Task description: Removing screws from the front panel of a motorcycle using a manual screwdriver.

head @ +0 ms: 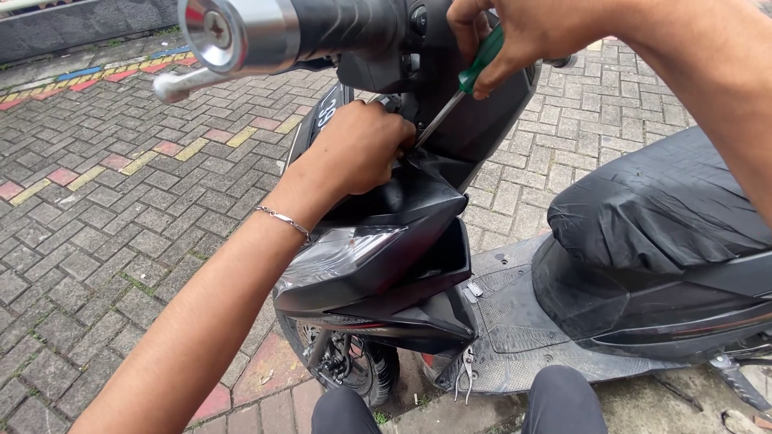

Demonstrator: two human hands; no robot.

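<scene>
My right hand [515,36] grips a screwdriver with a green handle [481,61]; its metal shaft slants down-left, and the tip meets the black front panel [402,217] of a scooter near my left hand. My left hand [358,145], with a thin silver bracelet on the wrist, is closed on the top edge of that panel, beside the screwdriver tip. The exact spot where the tip touches is partly hidden by my left fingers.
A handlebar with a chrome end [241,32] and a brake lever [189,83] juts out at the top left. The black seat [659,209] lies at right, the footboard [515,321] below, the front wheel [354,366] near my knees. Pliers [465,374] lie on the footboard's edge. Brick paving surrounds the scooter.
</scene>
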